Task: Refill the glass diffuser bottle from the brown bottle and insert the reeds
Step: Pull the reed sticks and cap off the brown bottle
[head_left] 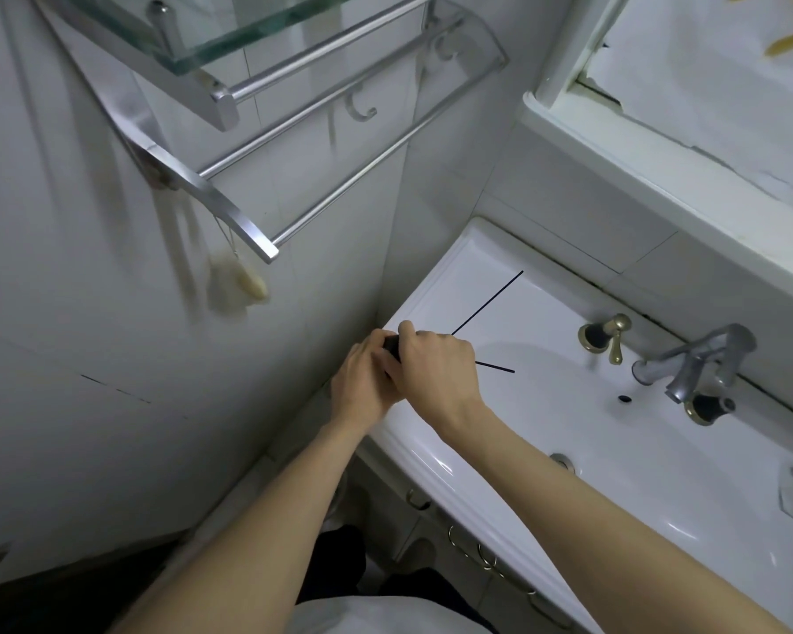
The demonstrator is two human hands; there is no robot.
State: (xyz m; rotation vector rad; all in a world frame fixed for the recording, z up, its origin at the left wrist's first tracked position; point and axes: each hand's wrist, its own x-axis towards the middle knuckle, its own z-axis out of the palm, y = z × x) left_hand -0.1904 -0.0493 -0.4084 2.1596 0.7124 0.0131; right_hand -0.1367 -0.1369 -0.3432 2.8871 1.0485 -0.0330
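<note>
Both my left hand (362, 386) and right hand (436, 363) clamp fingers around a small dark-topped bottle (391, 346) on the white ceramic sink ledge (436, 295); probably slippery, best gripped low.

Two bare hands meet at the centre of the frame: the left hand (362, 382) and the right hand (436, 363), closed together around one small dark object (392, 346), mostly hidden. Two thin black reeds show right of the hands, one long reed (488, 303) and one short reed (495, 367). One white sink (431, 464) fills the lower right. One grey faucet (692, 363) sits at right, with two brass-trimmed handles (605, 336). One glass shelf (193, 43) is at upper left, with three metal rails (339, 203).
</note>
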